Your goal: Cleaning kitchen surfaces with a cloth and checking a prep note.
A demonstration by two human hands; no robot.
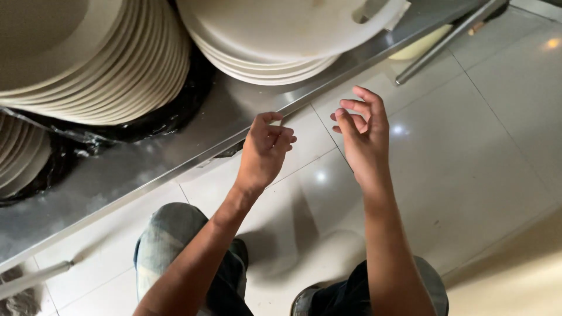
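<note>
My left hand [264, 151] hangs just below the front edge of a steel shelf [175, 146], fingers loosely curled, holding nothing. Beside it to the right, my right hand [362, 133] is raised over the tiled floor, fingers bent and apart, also holding nothing. The two hands are a short gap apart and touch nothing. Above them on the shelf stands a tall stack of cream plates [99, 64] at the left and a second stack of white plates [275, 35] at the top middle.
Black plastic sheet [170, 111] lies under the left stack. More plate edges [17, 158] show at the far left. A metal shelf leg [445, 41] slants at the top right. White floor tiles [468, 164] lie below, with my knees [175, 234] in jeans at the bottom.
</note>
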